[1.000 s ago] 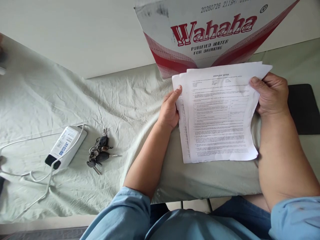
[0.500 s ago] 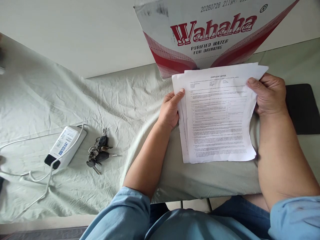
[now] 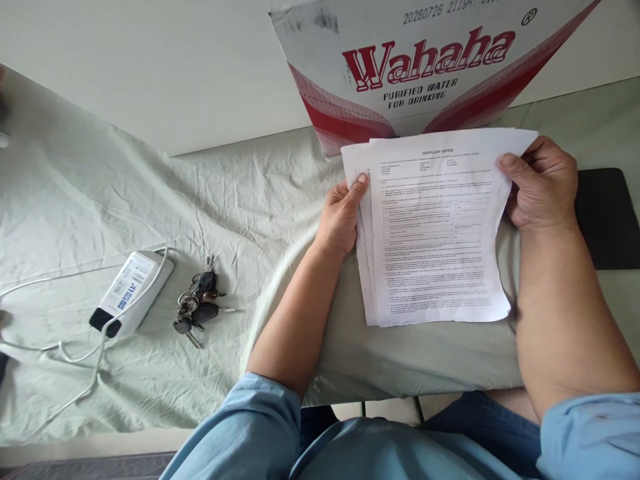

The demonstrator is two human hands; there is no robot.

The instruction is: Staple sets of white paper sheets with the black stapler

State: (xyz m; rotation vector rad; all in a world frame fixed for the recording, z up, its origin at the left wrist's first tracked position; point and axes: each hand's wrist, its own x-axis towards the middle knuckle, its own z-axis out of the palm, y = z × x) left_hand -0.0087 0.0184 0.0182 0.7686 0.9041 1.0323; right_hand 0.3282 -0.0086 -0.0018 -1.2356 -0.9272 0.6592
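A stack of printed white sheets [image 3: 433, 233] stands on its lower edge on the pale green tablecloth [image 3: 175, 220], the top page headed with small text and tables. My left hand [image 3: 343, 217] grips the stack's left edge, thumb on the front. At the upper right corner my right hand [image 3: 543, 183] holds the stack, thumb over the top page. The sheets are slightly fanned at the left and top edges.
A red and white Wahaha water carton [image 3: 415, 60] stands right behind the papers. A black pad [image 3: 607, 217] lies at the right. To the left lie a bunch of keys [image 3: 197, 310] and a white power bank [image 3: 133, 290] with a white cable [image 3: 75, 373].
The sheets have shifted slightly left and closer together between my hands. Both hands keep their grip; nothing else moved.
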